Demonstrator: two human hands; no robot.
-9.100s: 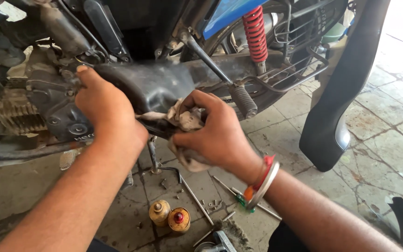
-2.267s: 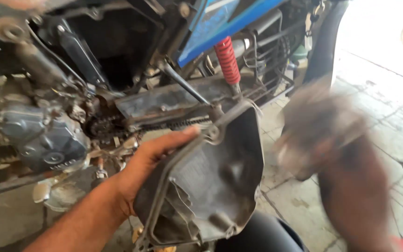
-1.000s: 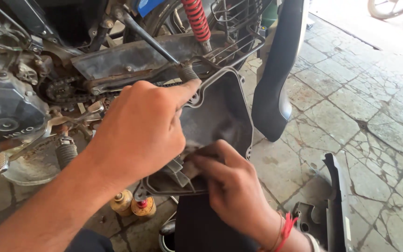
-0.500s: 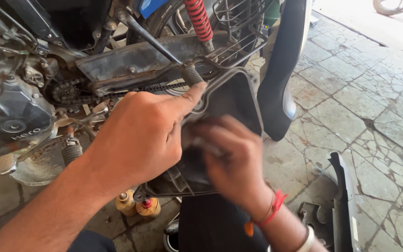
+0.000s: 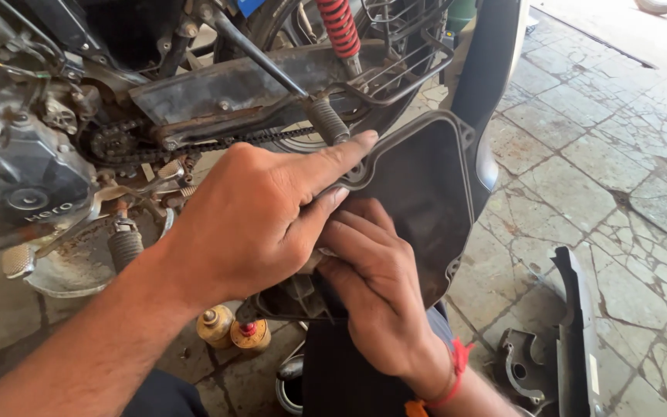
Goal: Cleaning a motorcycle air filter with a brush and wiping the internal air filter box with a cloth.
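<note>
Hands, left [image 5: 252,220] and right [image 5: 376,282], on black engine cover [image 5: 426,185] beside motorcycle [image 5: 117,100].

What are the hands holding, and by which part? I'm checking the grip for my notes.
The left hand holds the dark cover by its upper rim; the right hand presses inside it.

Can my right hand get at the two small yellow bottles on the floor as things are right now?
Probably not directly. The right hand is pressed inside the black cover, and the left hand and that cover sit above the yellow bottles; it would have to withdraw first.
</note>
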